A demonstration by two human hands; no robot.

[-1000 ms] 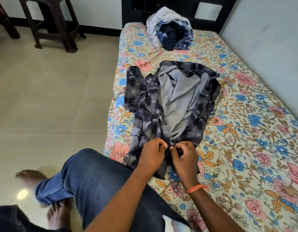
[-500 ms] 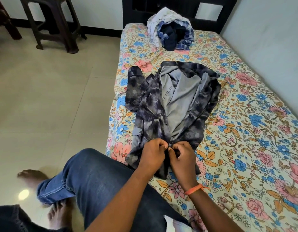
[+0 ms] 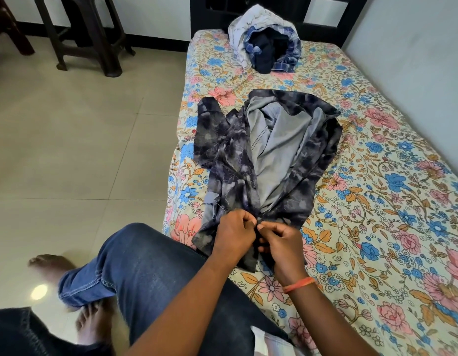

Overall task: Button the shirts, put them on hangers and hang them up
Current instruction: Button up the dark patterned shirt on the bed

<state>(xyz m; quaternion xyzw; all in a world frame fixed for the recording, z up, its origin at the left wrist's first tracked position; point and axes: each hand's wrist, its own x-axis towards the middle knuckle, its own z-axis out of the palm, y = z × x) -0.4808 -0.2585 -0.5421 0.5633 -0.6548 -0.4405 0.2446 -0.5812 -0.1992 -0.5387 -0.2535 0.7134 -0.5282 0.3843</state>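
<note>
I sit at the near left edge of the bed with the floral-print sheet [image 3: 377,214], my denim-clad left leg [image 3: 150,273] hanging over its side toward the pale tiled floor [image 3: 68,150] on my left. The dark mottled shirt [image 3: 312,150] lies on the bed straight before me, collar away from me, hem nearest. My left hand [image 3: 234,236] and right hand [image 3: 281,246] meet side by side on its near end. Behind the shirt, by the headboard, sits a heap of checked and dark clothes [image 3: 266,44]. A dark plastic stool [image 3: 89,34] stands on the floor, far left.
</note>
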